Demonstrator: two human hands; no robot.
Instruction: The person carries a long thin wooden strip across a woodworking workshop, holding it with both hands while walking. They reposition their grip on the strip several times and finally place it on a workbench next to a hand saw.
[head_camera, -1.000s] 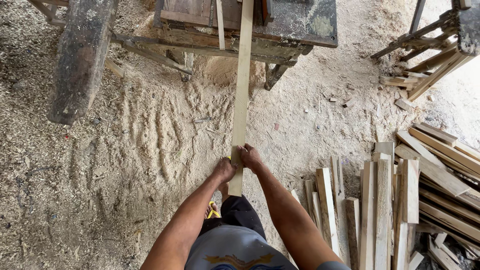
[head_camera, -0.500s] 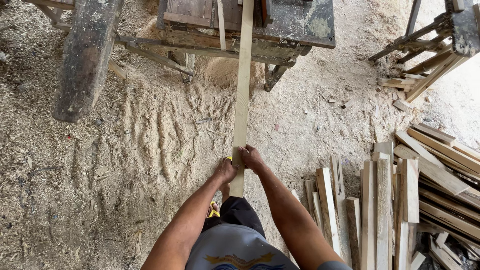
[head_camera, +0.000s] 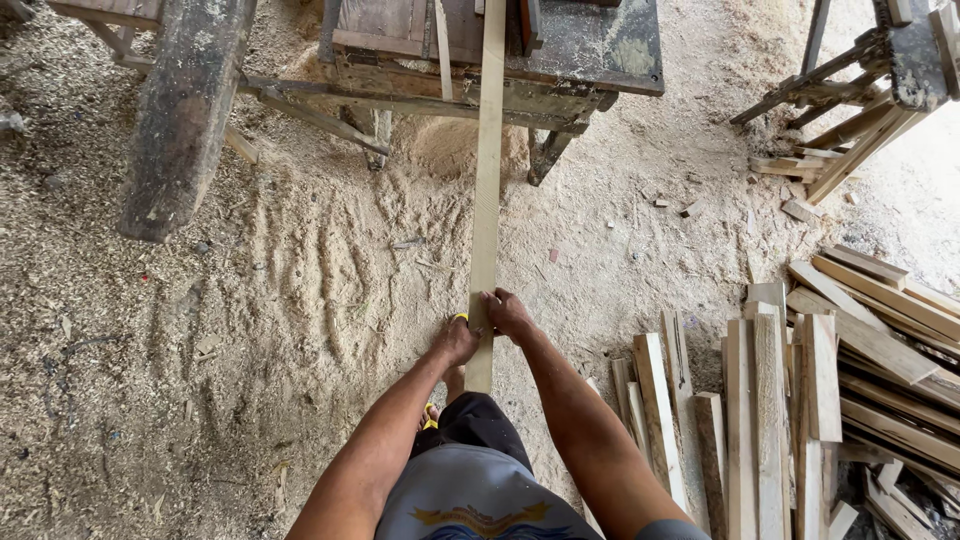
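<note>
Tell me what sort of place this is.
Most likely a small sawmill or woodworking yard: sawdust covers the ground, a worn saw table stands ahead, cut boards are stacked nearby, and both hands hold a long plank.

The long plank is pale, bare, matt sawn wood. The saw table at the far side has a grey, worn, dusty top on rough timber. Loose sawdust covers the ground. At right, stacked offcuts are raw, unfinished wood.

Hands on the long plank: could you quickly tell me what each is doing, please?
Left hand: closed on the long plank.
Right hand: closed on the same plank.
</note>
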